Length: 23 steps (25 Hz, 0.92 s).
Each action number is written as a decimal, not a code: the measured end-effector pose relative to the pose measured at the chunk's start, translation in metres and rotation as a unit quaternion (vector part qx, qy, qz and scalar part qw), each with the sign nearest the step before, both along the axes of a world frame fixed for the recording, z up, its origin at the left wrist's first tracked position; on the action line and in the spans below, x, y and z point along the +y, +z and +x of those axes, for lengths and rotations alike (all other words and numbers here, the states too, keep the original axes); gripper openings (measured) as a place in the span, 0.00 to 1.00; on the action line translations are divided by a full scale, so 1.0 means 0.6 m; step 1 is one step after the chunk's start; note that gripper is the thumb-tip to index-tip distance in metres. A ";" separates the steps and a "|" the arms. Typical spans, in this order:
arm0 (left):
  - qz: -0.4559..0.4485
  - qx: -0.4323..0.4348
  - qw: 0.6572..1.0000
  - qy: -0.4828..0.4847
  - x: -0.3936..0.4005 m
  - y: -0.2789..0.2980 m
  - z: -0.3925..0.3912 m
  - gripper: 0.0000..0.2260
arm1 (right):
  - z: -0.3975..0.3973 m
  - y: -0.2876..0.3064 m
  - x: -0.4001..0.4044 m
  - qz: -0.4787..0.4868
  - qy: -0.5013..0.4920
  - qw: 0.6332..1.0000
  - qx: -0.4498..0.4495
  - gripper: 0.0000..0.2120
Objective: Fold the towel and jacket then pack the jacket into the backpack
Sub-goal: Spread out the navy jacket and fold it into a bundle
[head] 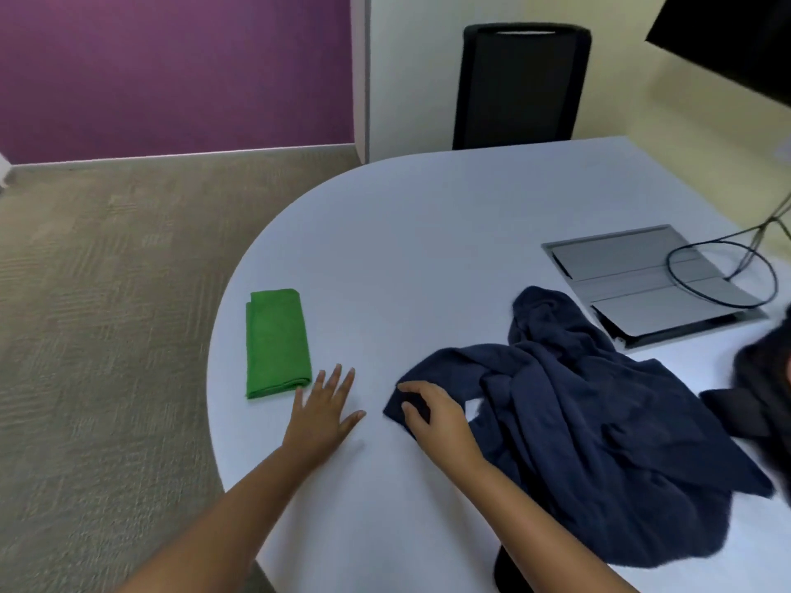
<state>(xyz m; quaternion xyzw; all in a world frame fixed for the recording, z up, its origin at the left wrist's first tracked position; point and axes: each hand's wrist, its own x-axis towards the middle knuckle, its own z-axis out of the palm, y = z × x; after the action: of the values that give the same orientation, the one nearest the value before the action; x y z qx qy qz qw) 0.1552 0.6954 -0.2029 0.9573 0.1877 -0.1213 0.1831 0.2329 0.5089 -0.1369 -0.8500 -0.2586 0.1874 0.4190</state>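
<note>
Towel [277, 342] folded, left of jacket [599, 438] | step: jacket fold starting | right hand [432, 415] grip pinches sleeve end | left hand [323, 410] flat, fingers apart, on table [428, 233] | next: spread jacket flat.

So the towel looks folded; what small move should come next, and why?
Probably draw the jacket flat toward the open table to start folding. The green towel already lies folded, the jacket is still crumpled, the right hand pinches its near edge, and the left hand rests flat beside it.
</note>
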 end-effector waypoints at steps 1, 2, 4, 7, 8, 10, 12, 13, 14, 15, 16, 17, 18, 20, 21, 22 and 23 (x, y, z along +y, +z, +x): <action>-0.026 -0.014 1.000 -0.008 -0.032 0.007 0.007 0.50 | 0.000 0.010 -0.019 0.001 0.004 1.000 -0.020 0.13; -0.048 -0.028 0.998 -0.018 -0.063 0.012 0.017 0.50 | 0.001 0.021 -0.045 -0.002 0.006 0.999 -0.039 0.14; -0.081 -0.050 0.995 -0.038 -0.114 0.023 0.040 0.48 | 0.007 0.034 -0.106 -0.042 -0.005 0.994 -0.100 0.16; -0.117 -0.086 0.987 -0.069 -0.191 0.044 0.079 0.45 | 0.023 0.027 -0.229 -0.214 -0.085 0.951 -0.205 0.25; -0.133 -0.094 0.984 -0.074 -0.218 0.051 0.092 0.44 | 0.026 0.021 -0.271 -0.280 -0.113 0.935 -0.187 0.29; -0.139 -0.100 0.981 -0.090 -0.275 0.067 0.116 0.39 | 0.027 0.003 -0.348 -0.321 -0.138 0.936 -0.041 0.30; -0.122 -0.112 0.980 -0.112 -0.327 0.081 0.143 0.37 | 0.023 -0.013 -0.407 -0.243 -0.117 0.955 0.123 0.31; -0.120 -0.113 0.980 -0.116 -0.350 0.086 0.157 0.37 | 0.021 -0.017 -0.431 -0.210 -0.100 0.961 0.147 0.30; -0.127 -0.109 0.980 -0.112 -0.370 0.089 0.170 0.36 | 0.025 -0.021 -0.451 -0.183 -0.098 0.967 0.148 0.23; -0.139 -0.092 0.981 -0.103 -0.390 0.088 0.185 0.35 | 0.033 -0.025 -0.472 -0.156 -0.112 0.972 0.132 0.14; -0.154 -0.066 0.982 -0.087 -0.407 0.085 0.194 0.35 | 0.043 -0.029 -0.489 -0.132 -0.137 0.975 0.118 0.07; -0.165 -0.037 0.983 -0.065 -0.418 0.078 0.199 0.34 | 0.056 -0.031 -0.503 -0.116 -0.160 0.975 0.098 0.04; -0.162 -0.019 0.986 -0.046 -0.428 0.070 0.199 0.33 | 0.069 -0.033 -0.516 -0.112 -0.181 0.974 0.077 0.05; -0.126 -0.032 0.991 -0.008 -0.433 0.059 0.200 0.25 | 0.095 -0.034 -0.533 -0.114 -0.197 0.973 0.039 0.06; -0.126 -0.047 0.991 0.015 -0.427 0.059 0.200 0.20 | 0.105 -0.033 -0.533 -0.122 -0.192 0.974 0.022 0.07; -0.144 -0.055 0.987 0.041 -0.421 0.064 0.203 0.14 | 0.117 -0.035 -0.531 -0.134 -0.177 0.975 0.002 0.11; -0.167 -0.053 0.983 0.063 -0.413 0.072 0.209 0.10 | 0.128 -0.033 -0.525 -0.155 -0.153 0.976 -0.016 0.17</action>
<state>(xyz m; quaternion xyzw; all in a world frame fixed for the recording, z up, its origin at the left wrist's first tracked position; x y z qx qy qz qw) 0.2806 0.4475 -0.1598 0.9048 0.2144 -0.0882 0.3572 0.3097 0.1941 -0.1565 -0.9371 -0.0996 0.1454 0.3014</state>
